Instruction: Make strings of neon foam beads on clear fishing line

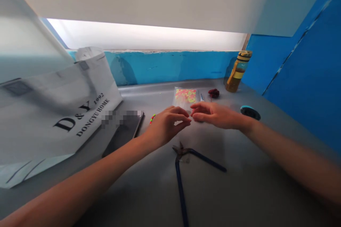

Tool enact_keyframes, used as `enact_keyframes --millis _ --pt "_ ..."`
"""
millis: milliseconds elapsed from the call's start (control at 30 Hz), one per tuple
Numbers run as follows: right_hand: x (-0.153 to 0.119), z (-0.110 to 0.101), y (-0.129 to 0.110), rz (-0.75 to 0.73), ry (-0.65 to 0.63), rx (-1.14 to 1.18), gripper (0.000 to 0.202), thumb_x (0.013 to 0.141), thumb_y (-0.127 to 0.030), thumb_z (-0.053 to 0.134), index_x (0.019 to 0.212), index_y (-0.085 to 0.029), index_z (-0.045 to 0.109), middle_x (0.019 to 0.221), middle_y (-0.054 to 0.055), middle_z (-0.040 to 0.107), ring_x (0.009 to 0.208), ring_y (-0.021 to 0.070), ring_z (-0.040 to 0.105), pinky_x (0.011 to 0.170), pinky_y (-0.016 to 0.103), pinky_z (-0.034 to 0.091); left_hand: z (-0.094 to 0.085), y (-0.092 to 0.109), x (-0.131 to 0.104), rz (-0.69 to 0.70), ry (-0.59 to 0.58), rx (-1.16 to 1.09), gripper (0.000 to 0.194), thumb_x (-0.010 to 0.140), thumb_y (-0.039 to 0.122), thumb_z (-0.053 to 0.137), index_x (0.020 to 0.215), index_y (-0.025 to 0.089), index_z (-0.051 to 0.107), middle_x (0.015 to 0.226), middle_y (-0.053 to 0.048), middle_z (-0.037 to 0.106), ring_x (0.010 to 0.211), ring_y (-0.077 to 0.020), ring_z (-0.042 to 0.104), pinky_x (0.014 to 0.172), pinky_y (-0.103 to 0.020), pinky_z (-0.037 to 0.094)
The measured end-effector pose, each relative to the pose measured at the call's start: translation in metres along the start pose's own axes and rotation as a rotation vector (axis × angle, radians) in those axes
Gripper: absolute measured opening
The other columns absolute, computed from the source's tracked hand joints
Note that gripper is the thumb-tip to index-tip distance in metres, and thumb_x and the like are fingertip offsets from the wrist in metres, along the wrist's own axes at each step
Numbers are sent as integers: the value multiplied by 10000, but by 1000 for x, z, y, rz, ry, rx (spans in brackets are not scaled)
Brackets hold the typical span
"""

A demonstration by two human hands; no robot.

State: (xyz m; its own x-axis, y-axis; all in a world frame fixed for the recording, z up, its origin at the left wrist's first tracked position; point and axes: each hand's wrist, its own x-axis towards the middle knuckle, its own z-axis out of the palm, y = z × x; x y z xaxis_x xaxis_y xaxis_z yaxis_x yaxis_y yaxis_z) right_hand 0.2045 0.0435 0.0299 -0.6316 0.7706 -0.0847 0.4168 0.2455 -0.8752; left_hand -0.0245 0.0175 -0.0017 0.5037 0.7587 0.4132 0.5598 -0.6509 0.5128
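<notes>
My left hand (pixel 169 122) is closed, thumb and fingertips together in a pinch; what it holds, if anything, is too small to make out. Close to its fingertips is my right hand (pixel 213 114), its thumb and fingers a little apart and a small pink thing partly hidden by them; whether it grips this is unclear. Behind both hands lies a clear bag of pink and yellow beads (pixel 185 95). A short string of bright beads (pixel 152 118) rests beside my left hand. Nearer me, blue-handled pliers (pixel 180 151) lie with handles spread.
A white shopping bag (pixel 61 113) stands at the left, beside a dark flat device (pixel 122 133) on the grey table (pixel 149 191). Further right are a dark red bundle (pixel 213 93), a yellow bottle (pixel 238 72) and a black and teal round object (pixel 250 112).
</notes>
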Motion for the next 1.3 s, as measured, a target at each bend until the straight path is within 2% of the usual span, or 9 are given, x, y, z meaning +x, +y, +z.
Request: enact_keyframes --millis 33,133,233,467,700,900,1067,1167,1300 --pt "2 6 1 3 -8 1 502 878 -495 627 1255 -169 561 1026 87 698 860 173 634 729 279 478 1 0 -1 12 -3 8 156 909 337 630 908 282 776 1031 -26 731 948 -190 659 863 -329 496" --pt "3 15 4 27 -30 -99 342 895 -492 579 879 -157 645 760 32 653 607 119 546 573 254 405 3 0 -1 -14 -53 3 184 915 367 617 914 275 777 902 -28 733 849 -184 663 783 -311 500" --pt "3 12 3 41 66 -218 327 878 -451 591 717 -166 597 644 -10 564 568 102 462 548 251 338 -1 0 1 -81 -87 -56 191 912 361 612 924 266 777 885 -26 731 774 -168 654 716 -287 490" --pt "4 10 3 20 115 -222 344 891 -495 549 820 -164 610 729 3 560 649 124 466 576 262 324 -7 1 6 -189 -53 -134 218 890 383 612 918 254 786 899 -25 742 709 -154 615 674 -285 468" --pt "3 12 2 -11 113 -245 319 905 -455 539 828 -163 642 725 4 569 659 128 477 599 268 334 -7 -2 10 -427 -54 -408 335 852 493 633 959 205 767 841 -43 744 760 -186 629 677 -301 482" --pt "3 12 3 -16 80 -162 280 890 -421 580 797 -164 644 686 -6 568 632 124 502 585 260 368 -11 -2 11 -441 71 -402 329 802 508 682 892 199 750 786 -38 715 696 -166 600 625 -284 458" --pt "4 17 6 -61 105 24 314 872 -443 627 1040 -184 679 922 51 686 722 142 605 654 270 465 -11 1 8 -433 14 -362 344 816 538 660 864 212 759 715 -15 684 628 -149 563 553 -261 391" --pt "3 19 6 -62 130 10 279 876 -433 621 952 -173 688 844 34 669 631 116 546 591 258 427 -9 1 7 -459 -14 -370 349 822 544 653 887 220 765 701 -9 669 600 -144 539 520 -255 356" --pt "2 19 5 -83 197 -68 291 874 -443 623 889 -160 687 745 10 615 657 125 510 602 264 386 -8 0 7 -448 -27 -396 333 838 519 647 901 211 755 721 -11 657 635 -147 541 540 -256 366"
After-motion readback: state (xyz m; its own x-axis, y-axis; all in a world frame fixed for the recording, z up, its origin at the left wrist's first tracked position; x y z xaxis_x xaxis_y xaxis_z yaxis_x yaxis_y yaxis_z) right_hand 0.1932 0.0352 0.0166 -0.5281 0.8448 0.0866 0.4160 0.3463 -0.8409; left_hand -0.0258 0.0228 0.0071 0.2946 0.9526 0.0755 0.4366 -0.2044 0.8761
